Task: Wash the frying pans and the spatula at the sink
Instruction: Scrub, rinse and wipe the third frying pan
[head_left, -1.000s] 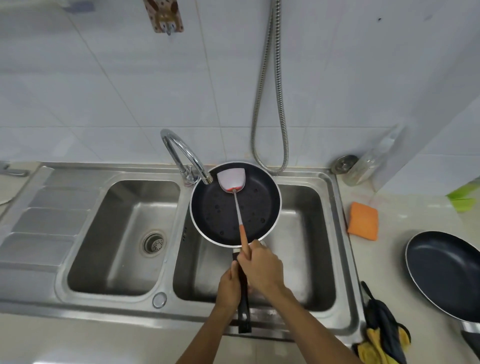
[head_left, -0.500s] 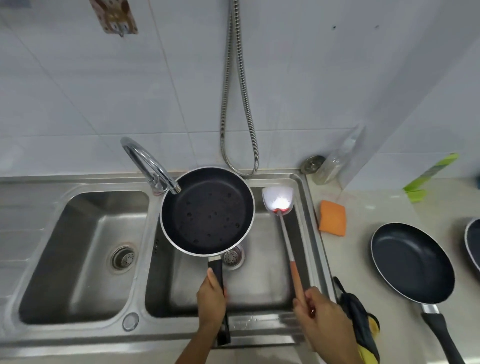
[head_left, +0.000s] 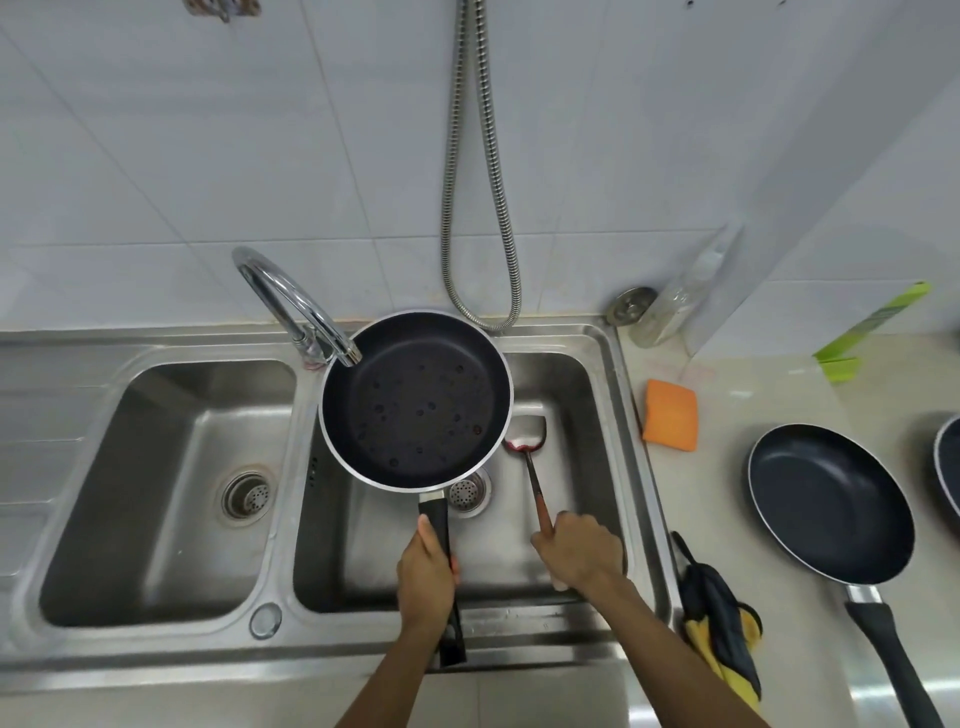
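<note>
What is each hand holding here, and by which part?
Left hand grips the frying pan by its black handle; right hand grips the spatula by its handle end.

Pan over the right basin, spatula just right of it (head seemingly on basin floor)

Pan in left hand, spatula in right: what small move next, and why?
Probably release the spatula: its head is down in the right basin, and the left hand holds the pan under the spout, so the right hand is needed.
</note>
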